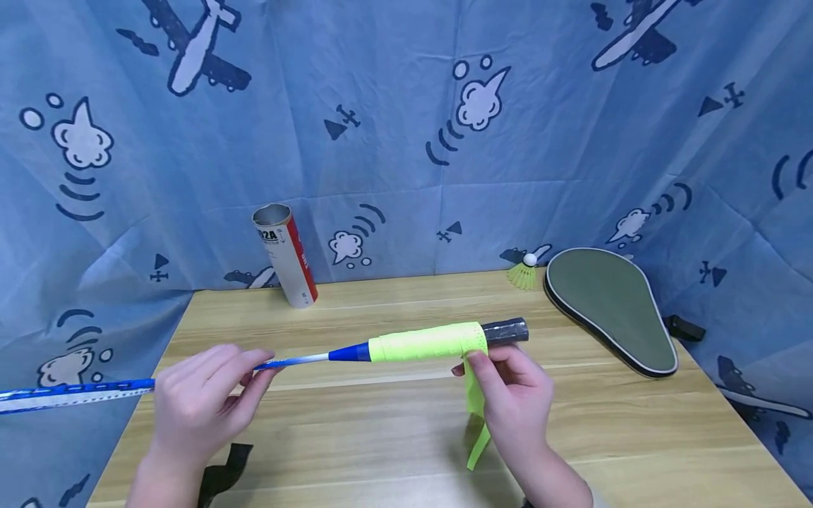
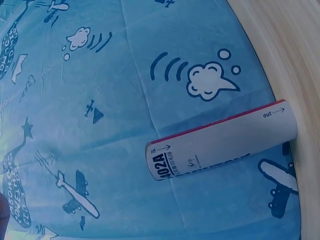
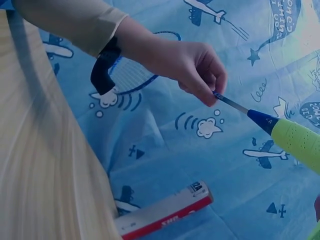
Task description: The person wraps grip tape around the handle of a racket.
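Observation:
A badminton racket is held level above the table, its head stretching out of the head view at the left. Thumb and fingers of my left hand pinch the blue and white shaft. Yellow-green grip tape is wound round most of the handle, and the handle's black butt end shows bare. My right hand pinches the tape by the edge of the winding, below the handle. A loose tail of tape hangs down from there. In the right wrist view, the left hand grips the shaft beyond the blue cone.
A white and red shuttlecock tube stands at the table's back left. At the back right lie a yellow shuttlecock and a green paddle case. A blue patterned curtain hangs behind the wooden table.

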`<control>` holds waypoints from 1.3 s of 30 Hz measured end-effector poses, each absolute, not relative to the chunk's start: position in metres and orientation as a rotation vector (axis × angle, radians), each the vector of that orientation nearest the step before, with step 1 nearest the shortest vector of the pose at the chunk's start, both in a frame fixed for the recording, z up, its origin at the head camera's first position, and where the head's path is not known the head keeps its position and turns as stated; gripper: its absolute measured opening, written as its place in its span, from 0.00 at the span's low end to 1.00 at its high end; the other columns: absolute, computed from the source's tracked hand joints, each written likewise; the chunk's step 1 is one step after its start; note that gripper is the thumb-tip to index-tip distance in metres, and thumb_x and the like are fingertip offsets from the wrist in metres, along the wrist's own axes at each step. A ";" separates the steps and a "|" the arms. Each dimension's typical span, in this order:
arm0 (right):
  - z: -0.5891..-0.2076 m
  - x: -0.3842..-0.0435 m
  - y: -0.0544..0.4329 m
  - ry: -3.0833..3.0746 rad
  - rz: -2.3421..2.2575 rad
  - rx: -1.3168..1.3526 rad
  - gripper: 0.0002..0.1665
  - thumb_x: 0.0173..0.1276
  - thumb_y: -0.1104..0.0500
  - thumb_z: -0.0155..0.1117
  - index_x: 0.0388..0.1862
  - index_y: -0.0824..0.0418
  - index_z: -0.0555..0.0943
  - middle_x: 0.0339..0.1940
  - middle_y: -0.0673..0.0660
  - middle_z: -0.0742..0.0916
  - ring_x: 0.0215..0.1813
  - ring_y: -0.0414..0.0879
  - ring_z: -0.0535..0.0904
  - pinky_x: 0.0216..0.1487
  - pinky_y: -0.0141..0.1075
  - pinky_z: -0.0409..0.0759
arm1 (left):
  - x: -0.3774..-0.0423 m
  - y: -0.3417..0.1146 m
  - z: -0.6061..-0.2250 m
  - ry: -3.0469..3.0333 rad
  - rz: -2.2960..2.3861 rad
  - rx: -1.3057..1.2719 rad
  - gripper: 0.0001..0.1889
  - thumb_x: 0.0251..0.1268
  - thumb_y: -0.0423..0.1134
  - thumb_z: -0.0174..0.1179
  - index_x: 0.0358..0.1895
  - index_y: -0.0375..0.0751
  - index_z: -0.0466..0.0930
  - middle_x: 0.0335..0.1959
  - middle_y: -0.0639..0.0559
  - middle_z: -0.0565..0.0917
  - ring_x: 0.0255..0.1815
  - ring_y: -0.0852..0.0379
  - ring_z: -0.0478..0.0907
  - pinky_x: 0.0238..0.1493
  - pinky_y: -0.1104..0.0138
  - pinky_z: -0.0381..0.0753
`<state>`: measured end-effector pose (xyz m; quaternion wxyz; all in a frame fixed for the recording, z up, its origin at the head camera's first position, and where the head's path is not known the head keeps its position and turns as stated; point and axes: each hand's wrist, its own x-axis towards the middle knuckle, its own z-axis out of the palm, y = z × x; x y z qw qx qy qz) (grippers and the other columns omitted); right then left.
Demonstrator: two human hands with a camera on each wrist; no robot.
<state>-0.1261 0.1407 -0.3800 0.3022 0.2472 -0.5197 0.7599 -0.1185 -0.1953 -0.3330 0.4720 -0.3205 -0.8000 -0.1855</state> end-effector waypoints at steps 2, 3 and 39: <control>-0.380 -0.126 0.141 -1.387 2.009 0.685 0.08 0.62 0.88 0.56 0.32 0.81 0.79 0.37 0.55 0.89 0.33 0.44 0.89 0.36 0.35 0.89 | -0.118 -0.198 -0.334 -1.974 -0.460 -0.789 0.25 0.77 0.56 0.58 0.31 0.38 0.90 0.20 0.53 0.84 0.15 0.59 0.73 0.19 0.74 0.73; -0.380 -0.126 0.142 -1.388 2.007 0.704 0.09 0.62 0.88 0.56 0.33 0.81 0.79 0.38 0.56 0.89 0.33 0.45 0.89 0.36 0.35 0.89 | -0.117 -0.199 -0.334 -1.979 -0.460 -0.791 0.25 0.78 0.56 0.57 0.32 0.38 0.90 0.21 0.53 0.85 0.16 0.59 0.74 0.19 0.74 0.74; -0.382 -0.128 0.140 -1.408 1.988 0.543 0.08 0.64 0.85 0.57 0.28 0.79 0.78 0.30 0.57 0.92 0.28 0.43 0.88 0.26 0.27 0.83 | -0.114 -0.195 -0.338 -2.127 -0.442 -0.674 0.28 0.77 0.62 0.53 0.33 0.43 0.92 0.26 0.54 0.87 0.21 0.59 0.79 0.24 0.68 0.80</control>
